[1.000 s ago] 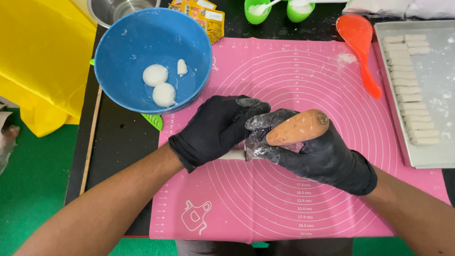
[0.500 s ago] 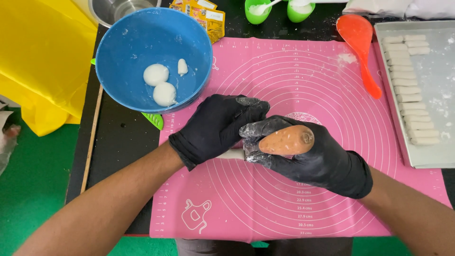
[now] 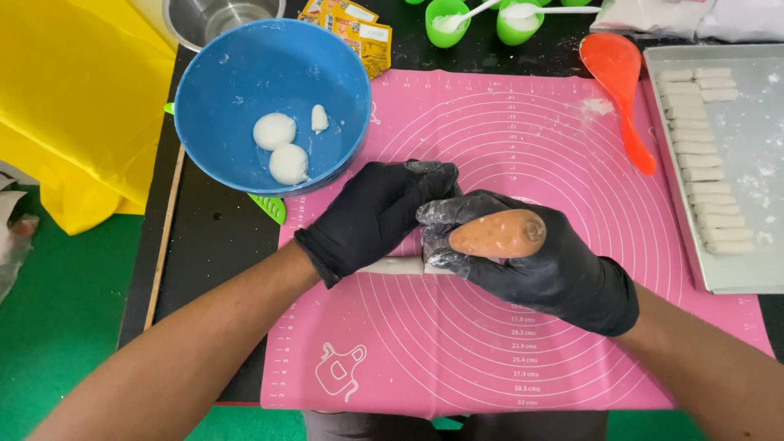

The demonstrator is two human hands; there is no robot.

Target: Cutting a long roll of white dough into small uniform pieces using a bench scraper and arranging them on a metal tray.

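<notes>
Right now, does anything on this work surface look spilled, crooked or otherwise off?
Only small things. A patch of white flour is spilled on the pink mat beside the orange spoon, and more dusts the metal tray. The dough sticks lie in a tidy column, and nothing looks damaged.

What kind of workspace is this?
Probably a food-prep table for dough work, home or small kitchen. A pink silicone baking mat covers it, a blue bowl holds white dough balls, and a metal tray carries rows of cut dough sticks. Both hands wear black gloves.
</notes>
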